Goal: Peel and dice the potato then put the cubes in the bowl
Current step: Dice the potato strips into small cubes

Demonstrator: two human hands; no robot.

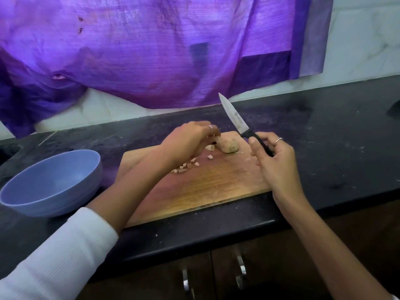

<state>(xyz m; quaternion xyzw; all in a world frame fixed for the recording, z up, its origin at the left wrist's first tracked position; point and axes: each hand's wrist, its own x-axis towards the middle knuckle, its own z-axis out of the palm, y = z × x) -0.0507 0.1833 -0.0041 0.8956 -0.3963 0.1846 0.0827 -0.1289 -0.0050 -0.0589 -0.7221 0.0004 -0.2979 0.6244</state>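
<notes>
Black counter, purple cloth behind: dicing is midway.

On the wooden board [201, 189], the left hand [188, 141] curls over the remaining potato piece [230, 146] at the far edge, its fingers seemingly holding it (the grip is partly hidden). The right hand [272, 163] grips one knife [240, 124], blade lifted. Roughly a dozen cubes [186, 166] lie beside the left wrist; one blue bowl [52, 182] waits empty at left. Next, I judge: bring the blade down across the piece.
</notes>
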